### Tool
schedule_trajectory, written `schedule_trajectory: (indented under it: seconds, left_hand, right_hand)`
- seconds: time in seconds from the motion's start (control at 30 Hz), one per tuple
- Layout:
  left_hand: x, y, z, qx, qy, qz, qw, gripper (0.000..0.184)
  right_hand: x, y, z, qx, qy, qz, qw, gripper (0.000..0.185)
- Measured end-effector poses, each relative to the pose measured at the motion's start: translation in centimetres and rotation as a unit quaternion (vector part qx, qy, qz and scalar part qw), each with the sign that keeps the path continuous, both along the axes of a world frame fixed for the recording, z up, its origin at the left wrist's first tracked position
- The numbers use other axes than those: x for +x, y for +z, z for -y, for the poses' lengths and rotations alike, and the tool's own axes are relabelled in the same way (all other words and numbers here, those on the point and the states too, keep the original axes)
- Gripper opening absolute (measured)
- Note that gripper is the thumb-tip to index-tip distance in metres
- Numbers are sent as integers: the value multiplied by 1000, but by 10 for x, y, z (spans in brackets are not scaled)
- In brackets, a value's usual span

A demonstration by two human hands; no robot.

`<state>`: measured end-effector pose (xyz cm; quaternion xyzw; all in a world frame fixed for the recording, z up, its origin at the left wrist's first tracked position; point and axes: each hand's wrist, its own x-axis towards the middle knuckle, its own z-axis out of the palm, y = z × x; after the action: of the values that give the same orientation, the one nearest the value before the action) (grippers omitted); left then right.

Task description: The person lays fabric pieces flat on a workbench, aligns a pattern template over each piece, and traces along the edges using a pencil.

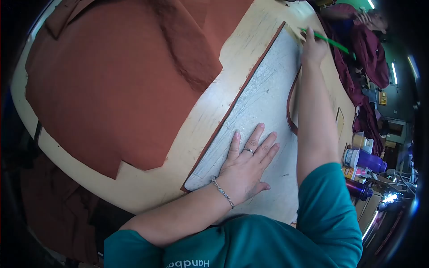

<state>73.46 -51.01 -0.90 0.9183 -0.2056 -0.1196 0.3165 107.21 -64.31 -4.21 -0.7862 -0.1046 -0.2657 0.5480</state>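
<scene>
My left hand, with a bracelet and a ring, lies flat with its fingers spread on a grey, scuffed sheet-like template. A thin strip of reddish-brown material shows along the template's straight left edge and also along its curved right edge. Stretched far forward, my right hand is closed around a slim green pen-like tool close to the template's narrow far end. Its exact kind and its tip are hard to make out.
A large reddish-brown sheet with a fold covers the left of the pale table. Maroon cloth hangs by the right edge, near another person. Tubs and a purple bottle stand at right.
</scene>
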Motion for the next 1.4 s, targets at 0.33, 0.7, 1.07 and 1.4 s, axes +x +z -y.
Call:
schedule_trajectory:
  seconds: [0.33,0.7,1.07,1.4]
  left_hand:
    - [-9,-3,8,22,25,51,998,83]
    - [-13,-2,27,170,17,112,979,78]
    - [-18,-8,36,215,31,152,964,70]
    - [-3,-14,32,212,13,207,955,59]
  right_hand:
    - [-302,21,125,193,-126,-159,960,17]
    - [-322,-2,131,202,-141,-138,960,26]
    - [-316,-4,139,211,-143,-181,950,32]
    - [-322,0,137,270,-98,-181,940,26]
